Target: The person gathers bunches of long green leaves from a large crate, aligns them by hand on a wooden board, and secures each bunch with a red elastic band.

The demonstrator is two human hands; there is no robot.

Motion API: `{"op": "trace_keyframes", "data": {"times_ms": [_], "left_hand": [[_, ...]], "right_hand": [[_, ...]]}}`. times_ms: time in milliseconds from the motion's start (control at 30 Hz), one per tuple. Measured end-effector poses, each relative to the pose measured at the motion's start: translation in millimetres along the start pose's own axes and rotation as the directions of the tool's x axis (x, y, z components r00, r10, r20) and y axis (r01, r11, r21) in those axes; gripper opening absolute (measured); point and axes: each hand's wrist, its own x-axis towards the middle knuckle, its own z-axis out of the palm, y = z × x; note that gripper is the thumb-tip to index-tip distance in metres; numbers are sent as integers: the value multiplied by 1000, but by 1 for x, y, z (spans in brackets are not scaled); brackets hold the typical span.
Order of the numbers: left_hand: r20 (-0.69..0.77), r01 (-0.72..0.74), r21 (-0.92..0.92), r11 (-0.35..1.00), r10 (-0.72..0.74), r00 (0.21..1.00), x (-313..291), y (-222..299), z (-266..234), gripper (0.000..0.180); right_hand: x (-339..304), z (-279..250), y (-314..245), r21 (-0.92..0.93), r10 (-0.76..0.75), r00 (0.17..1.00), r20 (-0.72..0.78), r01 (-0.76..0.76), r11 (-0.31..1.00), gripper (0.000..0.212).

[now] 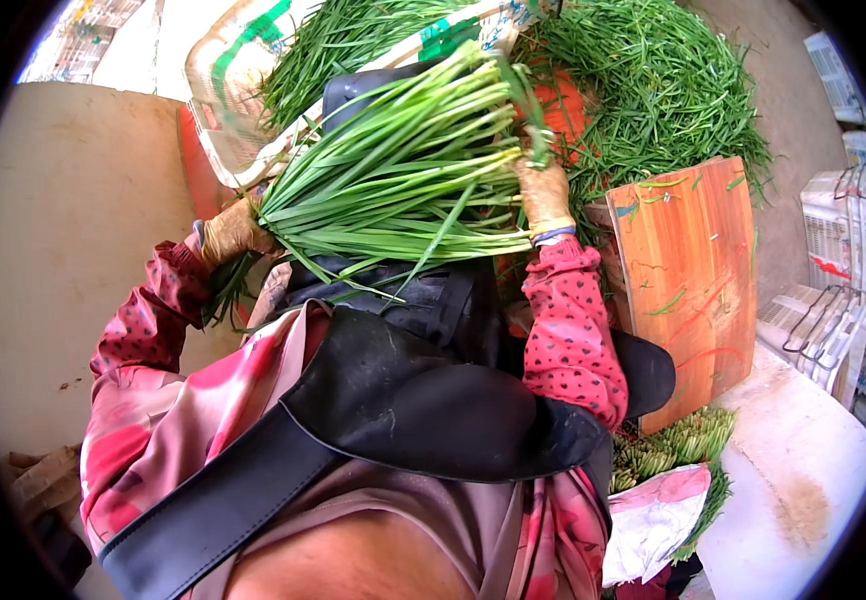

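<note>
A big loose bunch of garlic chives (403, 170) lies across my lap, its pale stem ends to the right and its green leaf tips to the left. My left hand (238, 232), in a tan glove, is closed round the leaf end, its fingers partly covered by the leaves. At the stem end my right hand (545, 190), gloved likewise, grips the stalks, with some of its fingers hidden. Pink spotted sleeves cover both forearms. Beneath the bunch a black apron (413, 390) spreads over my lap.
Beyond the bunch stands a white plastic crate (238, 150) holding more chives. A heap of loose greens (653, 90) lies at the far right. Nearer, a wooden board (688, 290) leans beside my right arm, above stacked chive bundles (678, 445). White crates (848, 230) line the right edge.
</note>
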Motion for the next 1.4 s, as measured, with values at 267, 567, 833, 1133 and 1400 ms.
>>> {"op": "trace_keyframes", "data": {"times_ms": [267, 567, 833, 1133, 1400], "left_hand": [[161, 60, 188, 980, -91, 983, 64, 92, -64, 35], [-112, 22, 971, 237, 375, 920, 109, 220, -71, 62], [-137, 109, 937, 333, 63, 989, 37, 96, -12, 77], [-211, 183, 859, 478, 6, 977, 4, 74, 22, 70], [-101, 99, 914, 394, -17, 995, 20, 106, 13, 74]], "right_hand": [[-60, -8, 94, 367, 608, 777, 163, -620, 694, 4], [-22, 0, 42, 866, 255, 888, 381, -440, 239, 23], [0, -14, 78, 939, 223, 943, 247, -289, 184, 26], [-76, -83, -1, 472, 269, 958, -100, -192, 860, 37], [-69, 19, 25, -568, -365, 915, -171, 211, 795, 34]]}}
